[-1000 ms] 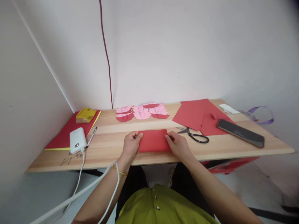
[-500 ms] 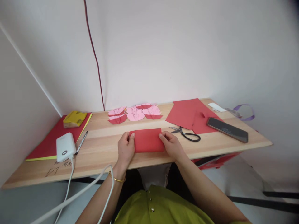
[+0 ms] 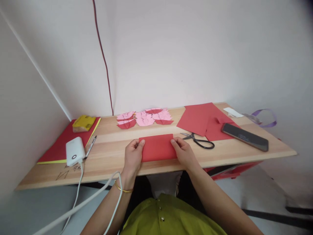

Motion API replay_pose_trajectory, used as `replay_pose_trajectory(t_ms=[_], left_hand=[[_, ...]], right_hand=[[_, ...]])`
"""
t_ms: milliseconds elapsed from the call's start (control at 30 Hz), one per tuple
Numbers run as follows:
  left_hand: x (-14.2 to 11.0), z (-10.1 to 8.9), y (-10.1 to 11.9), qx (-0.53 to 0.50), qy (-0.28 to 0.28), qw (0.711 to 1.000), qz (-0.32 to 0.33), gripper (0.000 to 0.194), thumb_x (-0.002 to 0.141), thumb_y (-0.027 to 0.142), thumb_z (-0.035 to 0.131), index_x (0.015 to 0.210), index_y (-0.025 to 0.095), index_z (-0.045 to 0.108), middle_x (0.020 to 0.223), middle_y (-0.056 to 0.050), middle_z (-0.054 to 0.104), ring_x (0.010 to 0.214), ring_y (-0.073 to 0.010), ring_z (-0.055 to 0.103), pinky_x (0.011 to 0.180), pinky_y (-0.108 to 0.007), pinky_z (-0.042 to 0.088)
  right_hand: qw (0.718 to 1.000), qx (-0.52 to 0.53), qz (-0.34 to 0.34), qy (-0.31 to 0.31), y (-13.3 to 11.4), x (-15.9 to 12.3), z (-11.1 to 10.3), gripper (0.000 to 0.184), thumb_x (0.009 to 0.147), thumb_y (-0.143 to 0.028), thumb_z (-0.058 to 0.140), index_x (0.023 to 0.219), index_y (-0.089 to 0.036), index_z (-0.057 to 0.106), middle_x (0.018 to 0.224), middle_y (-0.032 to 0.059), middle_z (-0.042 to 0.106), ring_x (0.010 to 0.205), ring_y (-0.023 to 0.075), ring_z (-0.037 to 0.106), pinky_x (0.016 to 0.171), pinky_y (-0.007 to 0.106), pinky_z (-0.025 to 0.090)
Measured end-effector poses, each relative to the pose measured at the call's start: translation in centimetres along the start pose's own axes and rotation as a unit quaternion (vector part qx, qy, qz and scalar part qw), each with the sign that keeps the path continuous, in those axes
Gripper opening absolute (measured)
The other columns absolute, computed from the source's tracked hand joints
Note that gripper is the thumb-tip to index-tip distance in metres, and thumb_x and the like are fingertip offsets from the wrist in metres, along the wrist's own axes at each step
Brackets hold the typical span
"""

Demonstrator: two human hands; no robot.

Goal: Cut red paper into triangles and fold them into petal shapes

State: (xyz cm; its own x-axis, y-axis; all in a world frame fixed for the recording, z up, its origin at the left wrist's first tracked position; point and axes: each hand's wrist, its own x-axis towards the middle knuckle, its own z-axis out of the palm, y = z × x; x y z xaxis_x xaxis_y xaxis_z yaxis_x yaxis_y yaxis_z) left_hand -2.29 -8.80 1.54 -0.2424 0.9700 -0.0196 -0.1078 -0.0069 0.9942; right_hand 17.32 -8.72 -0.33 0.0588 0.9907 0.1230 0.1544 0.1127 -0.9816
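A rectangular piece of red paper (image 3: 158,148) is held at the near edge of the wooden table, between both hands. My left hand (image 3: 134,156) grips its left side, thumb on top near the upper corner and the other fingers curled behind. On the right side, my right hand (image 3: 183,151) pinches the paper the same way. Just beyond my right hand lie black-handled scissors (image 3: 201,142), blades pointing left. Behind the paper, several cut pink and red paper shapes (image 3: 145,118) rest near the wall.
Larger red sheets (image 3: 197,118) and a phone (image 3: 245,137) lie at the right. At the left are a white power bank (image 3: 75,150) with a cable (image 3: 79,189), a pen (image 3: 91,147), and a yellow packet (image 3: 84,123) on red and yellow sheets (image 3: 57,150).
The whole view has shifted slightly, so the table's things appear a little farther right. Both hands keep the same hold on the red paper.
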Motion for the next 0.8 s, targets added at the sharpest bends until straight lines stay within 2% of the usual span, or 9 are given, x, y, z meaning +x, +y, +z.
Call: replay_pose_trajectory(t_ms=[267,400,633,800], left_hand=[[-0.8,-0.1,0.8,0.048,0.012,0.998,0.034,0.028,0.07,0.042,0.067,0.071,0.015,0.063,0.064,0.001,0.059,0.059,-0.0106,0.049,0.058,-0.022,0.039],[-0.9,0.0,1.0,0.025,0.011,0.999,0.025,0.027,0.07,0.041,0.068,0.072,0.015,0.064,0.065,0.002,0.06,0.06,-0.0107,0.051,0.06,-0.022,0.04],[-0.8,0.2,1.1,-0.023,0.012,1.0,-0.003,0.027,0.066,0.039,0.071,0.069,0.014,0.063,0.068,0.0,0.062,0.059,-0.01,0.051,0.059,-0.022,0.041],[-0.7,0.3,1.0,-0.041,-0.003,0.999,-0.014,0.027,0.065,0.039,0.072,0.072,0.015,0.065,0.067,0.0,0.064,0.062,-0.0117,0.055,0.062,-0.023,0.043]], right_hand=[[0.997,-0.066,-0.033,0.03,-0.3,-0.7,0.0,0.031,0.087,-0.046,0.045,0.079,-0.019,0.057,0.072,0.0006,0.056,0.07,0.0167,0.049,0.066,0.026,0.037],[0.994,-0.085,-0.056,0.047,-0.7,-1.0,0.2,0.028,0.089,-0.043,0.044,0.081,-0.019,0.056,0.074,0.0006,0.055,0.071,0.0165,0.049,0.067,0.026,0.037],[0.993,-0.093,-0.065,0.042,-0.9,-1.2,0.1,0.028,0.089,-0.042,0.043,0.082,-0.019,0.056,0.075,0.0015,0.056,0.072,0.0172,0.05,0.068,0.027,0.038],[0.994,-0.084,-0.046,0.051,-0.8,-1.2,-0.1,0.031,0.087,-0.046,0.044,0.081,-0.019,0.058,0.075,0.0025,0.058,0.072,0.0181,0.05,0.067,0.027,0.039]])
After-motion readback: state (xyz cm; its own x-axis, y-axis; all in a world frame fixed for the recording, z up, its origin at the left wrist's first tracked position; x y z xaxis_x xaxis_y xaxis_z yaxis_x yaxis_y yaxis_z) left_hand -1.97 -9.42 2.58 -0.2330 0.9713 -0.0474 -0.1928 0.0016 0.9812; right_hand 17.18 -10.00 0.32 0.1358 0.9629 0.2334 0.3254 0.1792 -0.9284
